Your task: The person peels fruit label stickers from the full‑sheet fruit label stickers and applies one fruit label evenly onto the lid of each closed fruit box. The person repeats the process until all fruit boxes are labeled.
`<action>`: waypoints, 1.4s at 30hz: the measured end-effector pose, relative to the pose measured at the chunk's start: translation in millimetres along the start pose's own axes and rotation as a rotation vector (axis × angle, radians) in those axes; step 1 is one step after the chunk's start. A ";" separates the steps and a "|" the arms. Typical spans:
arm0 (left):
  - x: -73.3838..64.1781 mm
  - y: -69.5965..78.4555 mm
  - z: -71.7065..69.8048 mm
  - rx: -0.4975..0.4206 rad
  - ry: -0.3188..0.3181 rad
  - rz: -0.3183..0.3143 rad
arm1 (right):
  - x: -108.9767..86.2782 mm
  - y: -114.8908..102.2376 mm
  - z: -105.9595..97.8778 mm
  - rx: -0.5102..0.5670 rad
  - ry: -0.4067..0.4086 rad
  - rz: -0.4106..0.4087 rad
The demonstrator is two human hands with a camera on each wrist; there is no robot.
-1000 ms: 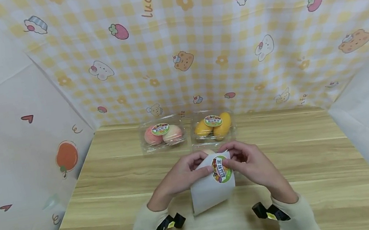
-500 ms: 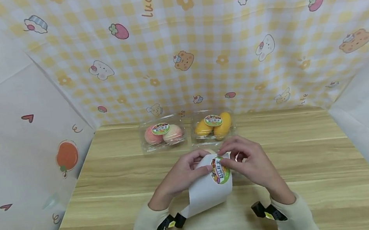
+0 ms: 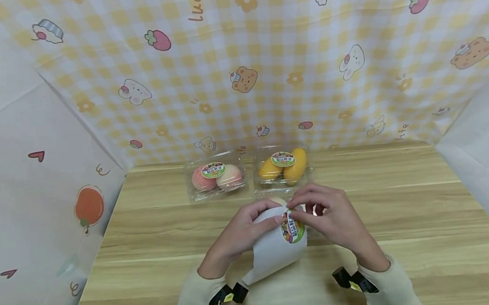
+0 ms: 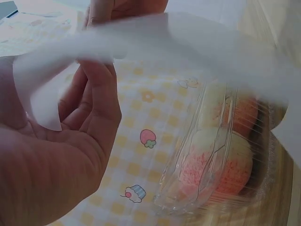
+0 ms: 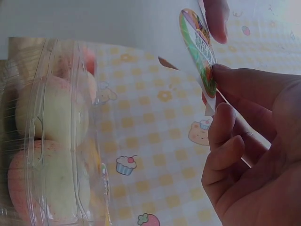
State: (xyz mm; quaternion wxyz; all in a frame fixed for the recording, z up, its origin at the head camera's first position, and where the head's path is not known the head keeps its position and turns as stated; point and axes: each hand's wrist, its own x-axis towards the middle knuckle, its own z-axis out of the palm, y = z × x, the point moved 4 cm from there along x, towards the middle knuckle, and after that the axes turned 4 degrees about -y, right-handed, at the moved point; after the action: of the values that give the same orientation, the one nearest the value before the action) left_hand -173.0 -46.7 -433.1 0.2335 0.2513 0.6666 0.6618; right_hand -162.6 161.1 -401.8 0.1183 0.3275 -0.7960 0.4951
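Note:
My left hand (image 3: 242, 233) holds a white strip of sticker paper (image 3: 275, 255), its thumb on top and the paper curling over the fingers. An oval fruit sticker (image 3: 292, 226) with green edging and printed characters lies at the strip's right end. My right hand (image 3: 333, 215) pinches the edge of that sticker, thumb on its face, as the right wrist view shows; whether any of it has lifted off the paper I cannot tell. Under the strip stands a clear plastic box of peaches (image 5: 51, 122), mostly hidden in the head view.
Behind the hands, a clear box of pink peaches (image 3: 217, 179) and a clear box of yellow mangoes (image 3: 284, 170) stand side by side, each with an oval sticker on its lid. A checked cloth (image 3: 291, 52) hangs at the back of the wooden table (image 3: 152, 228).
The strip has bent into a curl, and its lower end now trails toward my left wrist. My right fingers have shifted slightly left along the sticker's upper edge. The boxes behind stay put.

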 end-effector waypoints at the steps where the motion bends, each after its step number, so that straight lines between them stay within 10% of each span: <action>1: 0.1 0.0 -0.1 0.007 0.004 -0.001 | 0.0 0.0 0.0 -0.002 0.000 -0.002; 42: 2.2 -4.7 -3.2 0.136 0.058 -0.004 | -0.4 5.1 3.8 -0.118 -0.002 0.061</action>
State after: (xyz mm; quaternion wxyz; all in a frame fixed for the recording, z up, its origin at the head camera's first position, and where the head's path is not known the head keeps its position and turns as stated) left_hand -176.8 -47.7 -437.7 0.1980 0.2461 0.7170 0.6214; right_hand -165.1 159.6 -407.5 0.1216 0.2959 -0.8336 0.4503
